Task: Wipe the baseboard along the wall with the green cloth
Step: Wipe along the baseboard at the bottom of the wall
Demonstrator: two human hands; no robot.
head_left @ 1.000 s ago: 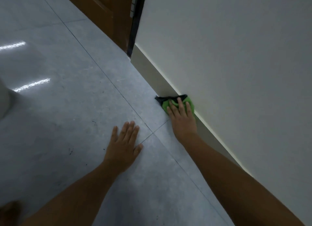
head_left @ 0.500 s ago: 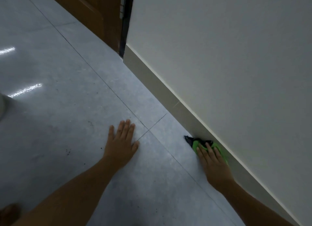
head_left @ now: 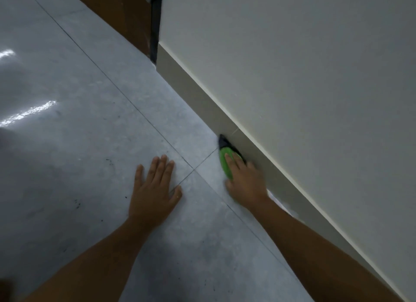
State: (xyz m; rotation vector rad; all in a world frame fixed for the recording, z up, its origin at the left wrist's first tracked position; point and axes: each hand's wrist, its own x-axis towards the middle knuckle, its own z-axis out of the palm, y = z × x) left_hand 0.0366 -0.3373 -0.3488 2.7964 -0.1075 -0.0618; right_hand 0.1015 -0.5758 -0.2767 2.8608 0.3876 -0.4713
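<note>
A pale beige baseboard (head_left: 193,87) runs diagonally along the foot of the white wall (head_left: 292,65), from the door frame down to the lower right. My right hand (head_left: 246,180) presses the green cloth (head_left: 225,159) against the baseboard where it meets the floor. The cloth has a dark edge that sticks out ahead of my fingers. Most of the cloth is hidden under my palm. My left hand (head_left: 155,189) lies flat on the grey floor tile with fingers spread, holding nothing.
Grey floor tiles (head_left: 78,132) with thin grout lines and a few dark specks fill the left. A brown wooden door (head_left: 126,15) and a dark frame strip (head_left: 155,27) stand at the far end of the baseboard.
My right hand slid the cloth back along the baseboard toward me, then forward again toward the door. The left hand stayed planted on the floor.
</note>
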